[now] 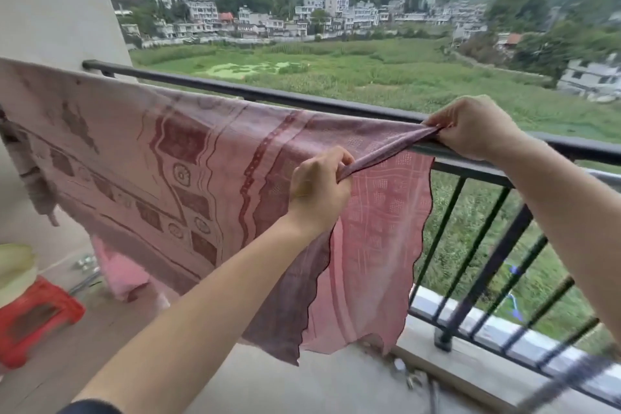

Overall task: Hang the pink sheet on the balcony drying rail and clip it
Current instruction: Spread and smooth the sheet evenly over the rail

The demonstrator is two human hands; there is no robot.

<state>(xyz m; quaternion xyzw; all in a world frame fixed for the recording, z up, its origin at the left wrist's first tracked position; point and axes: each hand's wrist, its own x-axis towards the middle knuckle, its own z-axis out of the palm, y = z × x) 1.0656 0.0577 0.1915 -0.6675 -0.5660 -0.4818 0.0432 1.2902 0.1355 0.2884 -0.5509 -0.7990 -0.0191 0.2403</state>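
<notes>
Dark balcony rail carries pink sheet, draped over, hanging down.

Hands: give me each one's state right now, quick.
Left hand: closed, pinching the pink sheet's bunched top edge.
Right hand: closed, gripping the same edge against the rail.

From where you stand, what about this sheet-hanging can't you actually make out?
Head view only:
- Pink sheet: its left end runs off the frame edge, so its full length is unknown.
- Clips: none visible; any behind the cloth would be hidden.
- Rail: covered by cloth between the hands, left hand and right hand.
- Small items on the floor: too blurred to identify.
</notes>
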